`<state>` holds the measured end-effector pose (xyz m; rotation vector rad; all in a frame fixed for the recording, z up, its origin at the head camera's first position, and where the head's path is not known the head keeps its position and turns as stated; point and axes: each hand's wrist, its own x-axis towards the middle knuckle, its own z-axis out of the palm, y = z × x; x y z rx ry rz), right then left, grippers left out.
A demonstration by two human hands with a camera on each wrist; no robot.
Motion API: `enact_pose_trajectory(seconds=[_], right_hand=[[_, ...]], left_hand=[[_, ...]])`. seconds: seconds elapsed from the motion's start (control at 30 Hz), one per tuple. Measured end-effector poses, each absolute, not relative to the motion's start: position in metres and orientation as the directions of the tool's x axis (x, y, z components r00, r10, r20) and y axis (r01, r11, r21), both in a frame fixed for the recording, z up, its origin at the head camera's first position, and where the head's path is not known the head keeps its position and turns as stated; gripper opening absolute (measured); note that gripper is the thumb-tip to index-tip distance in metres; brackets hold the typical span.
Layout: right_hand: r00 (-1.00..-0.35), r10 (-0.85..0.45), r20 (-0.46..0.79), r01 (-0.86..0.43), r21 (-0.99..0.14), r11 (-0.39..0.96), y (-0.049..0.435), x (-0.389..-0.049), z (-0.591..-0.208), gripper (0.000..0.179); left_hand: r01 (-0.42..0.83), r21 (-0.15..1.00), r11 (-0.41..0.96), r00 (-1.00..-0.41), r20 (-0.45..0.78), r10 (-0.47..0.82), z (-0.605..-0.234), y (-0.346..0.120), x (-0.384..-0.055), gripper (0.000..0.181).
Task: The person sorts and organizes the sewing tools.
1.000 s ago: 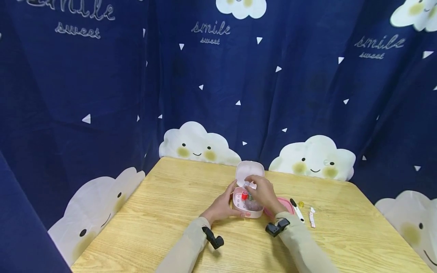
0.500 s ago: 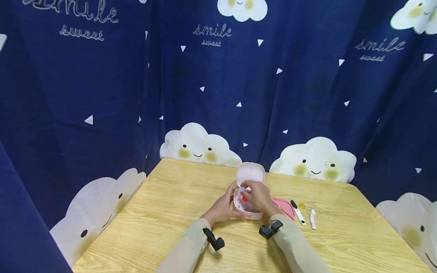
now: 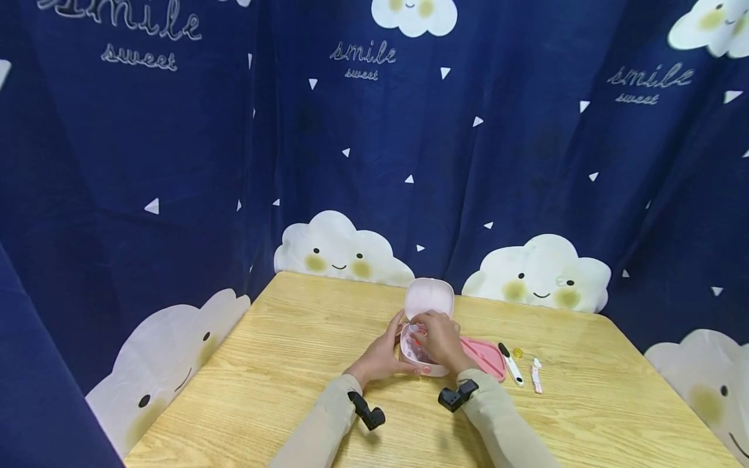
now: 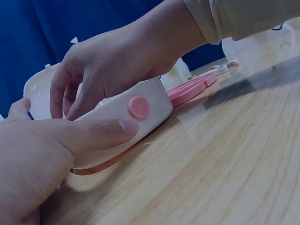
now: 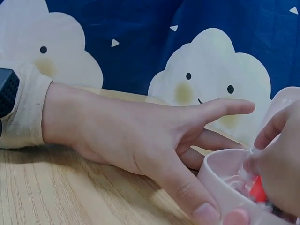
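Observation:
A small pale pink box [image 3: 434,370] with a round pink button on its front stands with its lid [image 3: 429,296] raised at the back. My left hand [image 3: 379,357] holds the box from the left, thumb along the front wall beside the button [image 4: 138,107] and fingers round the far left side. Over the open box, my right hand [image 3: 443,339] pinches a small white spool [image 5: 246,169] between thumb and fingertips, low inside the rim. A red spool [image 5: 258,190] sits in the box beside it. Small pegs show on the box floor; its right part is hidden by my right hand.
Right of the box lies a flat pink tray [image 3: 488,357]. Beyond it are a slim black-and-white tool [image 3: 512,365], a small yellow round piece [image 3: 517,353] and a small pink-and-white piece [image 3: 536,378]. A blue curtain [image 3: 374,162] hangs behind the wooden table [image 3: 316,325].
My right hand has moved left over the box and then lower, with the white spool in its fingers. The green spool seen earlier is now hidden behind that hand. My left hand keeps its hold.

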<state>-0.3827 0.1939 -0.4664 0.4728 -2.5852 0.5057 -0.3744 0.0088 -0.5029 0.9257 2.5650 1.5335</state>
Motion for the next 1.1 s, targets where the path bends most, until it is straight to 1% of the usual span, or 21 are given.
enact_pose_trajectory(seconds=[0.3, 0.73, 1.1], right_hand=[[-0.866, -0.227, 0.446, -0.367, -0.257, 0.894, 0.1908, -0.3819, -0.4666, 0.017], [-0.853, -0.248, 0.46, -0.376, -0.21, 0.902, 0.1899, -0.3807, -0.4692, 0.02], [-0.858, -0.239, 0.454, -0.365, -0.212, 0.906, 0.1872, -0.3815, -0.4676, 0.019]], left_hand=[[0.469, 0.811, 0.35, -0.83, 0.27, 0.487, -0.5027, 0.0095, -0.3747, 0.134], [0.475, 0.807, 0.352, -0.828, 0.273, 0.49, -0.5018, 0.008, -0.3717, 0.133], [0.493, 0.788, 0.368, -0.822, 0.284, 0.494, -0.5042, 0.0072, -0.3747, 0.134]])
